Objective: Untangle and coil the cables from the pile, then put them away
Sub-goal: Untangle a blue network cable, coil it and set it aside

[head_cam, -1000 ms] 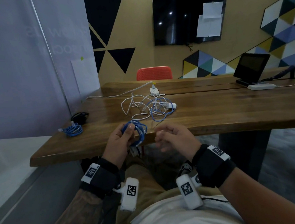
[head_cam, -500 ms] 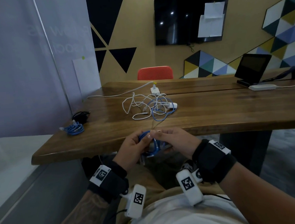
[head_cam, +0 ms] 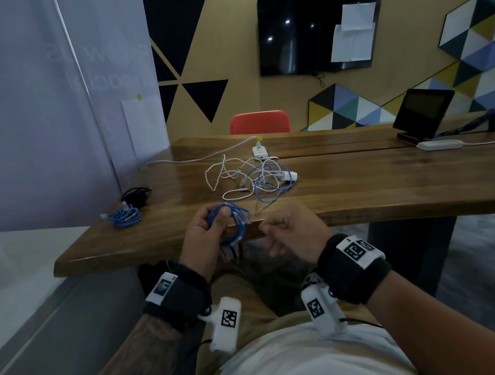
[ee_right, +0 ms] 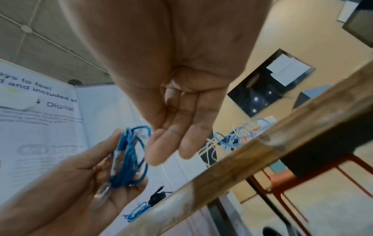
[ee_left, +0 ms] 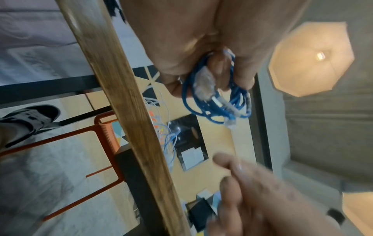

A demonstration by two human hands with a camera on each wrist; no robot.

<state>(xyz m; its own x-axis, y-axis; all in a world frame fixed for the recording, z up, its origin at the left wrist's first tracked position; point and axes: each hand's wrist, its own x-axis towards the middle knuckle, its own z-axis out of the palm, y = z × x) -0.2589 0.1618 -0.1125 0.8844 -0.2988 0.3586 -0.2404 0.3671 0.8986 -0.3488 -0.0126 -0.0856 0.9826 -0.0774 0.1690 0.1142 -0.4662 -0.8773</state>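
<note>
My left hand (head_cam: 205,229) grips a coiled blue cable (head_cam: 237,223) just in front of the table's near edge; the left wrist view shows the blue cable (ee_left: 214,95) with clear plugs wrapped by the fingers. My right hand (head_cam: 291,231) hovers a little to the right of the coil, fingers loosely curled and holding nothing, as the right wrist view of the right hand (ee_right: 173,143) confirms. A tangled pile of white and blue cables (head_cam: 251,178) lies mid-table. Another coiled blue cable (head_cam: 124,216) and a black cable bundle (head_cam: 135,194) sit at the table's left end.
The wooden table (head_cam: 359,196) carries a white power strip (head_cam: 259,151), a dark tablet on a stand (head_cam: 424,114) and a white adapter (head_cam: 440,144) at the right. An orange chair (head_cam: 259,122) stands behind it. A glass partition (head_cam: 42,114) borders the left.
Both hands were together on the blue coil half a second ago. Now my right hand has let go and moved right, while my left hand holds the coil higher.
</note>
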